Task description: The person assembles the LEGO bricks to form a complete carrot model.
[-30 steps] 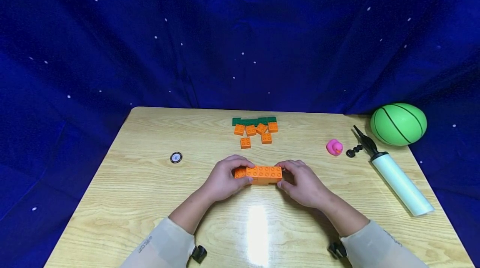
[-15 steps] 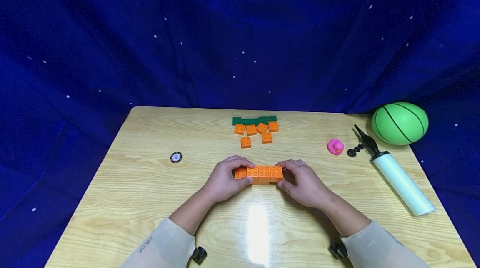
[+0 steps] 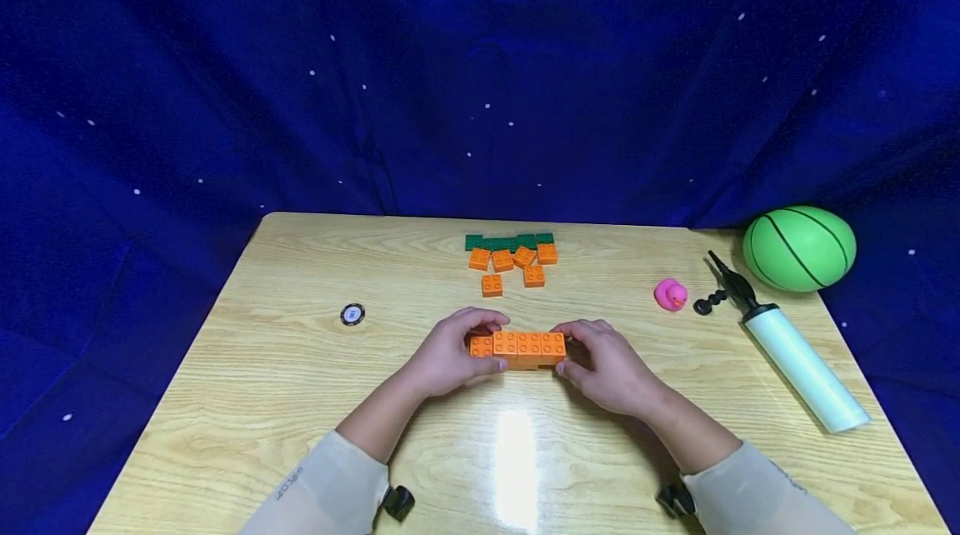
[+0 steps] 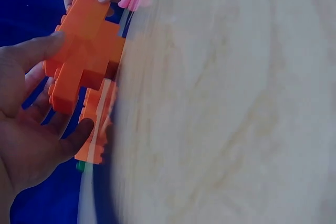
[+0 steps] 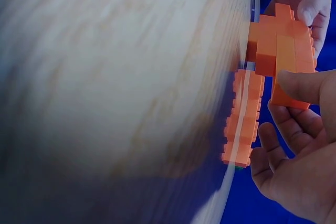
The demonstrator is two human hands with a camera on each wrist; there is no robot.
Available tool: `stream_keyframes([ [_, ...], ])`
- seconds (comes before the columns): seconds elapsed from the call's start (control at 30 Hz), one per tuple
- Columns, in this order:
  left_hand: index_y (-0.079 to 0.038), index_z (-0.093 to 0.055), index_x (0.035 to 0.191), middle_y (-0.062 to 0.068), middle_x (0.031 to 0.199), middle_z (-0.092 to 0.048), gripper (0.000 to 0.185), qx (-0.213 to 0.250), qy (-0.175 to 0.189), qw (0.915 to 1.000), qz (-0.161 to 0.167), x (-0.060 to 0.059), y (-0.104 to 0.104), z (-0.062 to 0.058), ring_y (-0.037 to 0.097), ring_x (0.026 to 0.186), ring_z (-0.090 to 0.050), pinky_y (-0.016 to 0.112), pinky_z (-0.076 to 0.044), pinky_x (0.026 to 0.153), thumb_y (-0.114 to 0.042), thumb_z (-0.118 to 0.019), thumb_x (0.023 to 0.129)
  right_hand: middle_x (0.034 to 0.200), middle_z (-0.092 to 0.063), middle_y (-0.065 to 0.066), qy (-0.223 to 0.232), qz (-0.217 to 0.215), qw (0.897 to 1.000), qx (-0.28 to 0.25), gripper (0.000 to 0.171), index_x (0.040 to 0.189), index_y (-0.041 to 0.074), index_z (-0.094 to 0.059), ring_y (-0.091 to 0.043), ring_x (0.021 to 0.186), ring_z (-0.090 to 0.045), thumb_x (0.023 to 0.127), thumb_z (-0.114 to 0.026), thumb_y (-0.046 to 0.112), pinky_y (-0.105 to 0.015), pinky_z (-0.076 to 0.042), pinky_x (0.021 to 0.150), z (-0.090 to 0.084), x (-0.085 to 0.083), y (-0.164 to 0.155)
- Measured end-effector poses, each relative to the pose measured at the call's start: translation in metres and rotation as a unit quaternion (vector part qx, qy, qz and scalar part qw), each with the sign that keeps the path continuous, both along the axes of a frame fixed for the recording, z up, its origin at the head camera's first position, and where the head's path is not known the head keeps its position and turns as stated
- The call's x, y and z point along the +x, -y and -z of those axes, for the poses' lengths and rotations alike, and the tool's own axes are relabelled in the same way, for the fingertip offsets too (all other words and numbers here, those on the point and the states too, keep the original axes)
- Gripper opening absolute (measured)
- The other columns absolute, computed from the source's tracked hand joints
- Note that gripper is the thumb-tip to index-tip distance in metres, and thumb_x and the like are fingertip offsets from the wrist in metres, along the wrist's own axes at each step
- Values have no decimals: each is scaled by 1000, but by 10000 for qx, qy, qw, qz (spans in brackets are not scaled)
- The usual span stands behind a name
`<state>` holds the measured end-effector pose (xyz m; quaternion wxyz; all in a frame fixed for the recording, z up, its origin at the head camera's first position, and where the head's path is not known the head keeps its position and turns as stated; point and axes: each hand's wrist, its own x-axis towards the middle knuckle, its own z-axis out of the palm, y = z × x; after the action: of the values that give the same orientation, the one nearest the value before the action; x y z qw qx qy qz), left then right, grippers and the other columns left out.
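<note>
An orange brick assembly, a row of studded bricks with more stacked beneath, rests on the wooden table between both hands. My left hand grips its left end, fingers curled over the top and thumb at the front. My right hand grips the right end the same way. The left wrist view shows the orange brick assembly pinched by the left hand. In the right wrist view the orange brick assembly is held by the right hand.
Several loose orange bricks lie before a row of green bricks at the table's back. A black-and-white chip lies left. A pink duck, a white hand pump and a green ball are right.
Hardly anything differs: both hands stay on the brick assembly, and the left hand's fingers have shifted slightly over its left end.
</note>
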<state>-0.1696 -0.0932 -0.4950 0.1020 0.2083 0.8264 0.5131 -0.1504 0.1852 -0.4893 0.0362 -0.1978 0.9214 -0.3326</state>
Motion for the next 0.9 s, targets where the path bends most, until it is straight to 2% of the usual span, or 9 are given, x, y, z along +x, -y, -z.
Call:
stream_keyframes([
  [0.23, -11, -67, 134, 9, 128, -64, 51, 295, 289, 9991, 95, -7, 4, -2, 23, 118, -61, 42, -49, 104, -27, -85, 89, 124, -68, -4, 31, 5, 10000, 10, 41, 129, 11, -67, -25, 118, -59, 91, -80, 13, -50, -49, 102, 0, -1, 0],
  [0.4, -8, -68, 132, 13, 129, -64, 45, 421, 273, 9987, 18, -11, 5, -3, 30, 120, -60, 46, -49, 105, -26, -81, 93, 124, -68, -4, 20, -9, 10000, -17, 41, 130, 11, -67, -26, 118, -59, 90, -80, 12, -50, -49, 101, -1, -1, 0],
  [0.57, -7, -69, 129, 12, 130, -64, 38, 468, 162, 9987, -152, -16, 4, -5, 32, 120, -60, 48, -50, 104, -24, -77, 96, 122, -68, -4, -56, -56, 10000, -47, 41, 129, 11, -67, -26, 117, -60, 90, -80, 10, -51, -50, 99, -1, 0, -1],
  [0.73, -5, -69, 128, 15, 125, -65, 35, 411, 33, 9983, -422, -23, 4, -6, 29, 117, -62, 46, -51, 101, -22, -74, 99, 122, -68, -4, -138, -78, 9999, -51, 41, 129, 11, -67, -26, 116, -60, 90, -80, 10, -50, -50, 98, 0, -1, -1],
  [0.9, -4, -69, 127, 16, 125, -64, 32, 437, 106, 9969, -639, -31, 4, -5, 30, 116, -61, 45, -52, 100, -19, -73, 99, 122, -68, -5, -116, -48, 9999, -60, 40, 128, 10, -68, -28, 118, -60, 89, -80, 10, -52, -49, 101, 0, 0, 0],
])
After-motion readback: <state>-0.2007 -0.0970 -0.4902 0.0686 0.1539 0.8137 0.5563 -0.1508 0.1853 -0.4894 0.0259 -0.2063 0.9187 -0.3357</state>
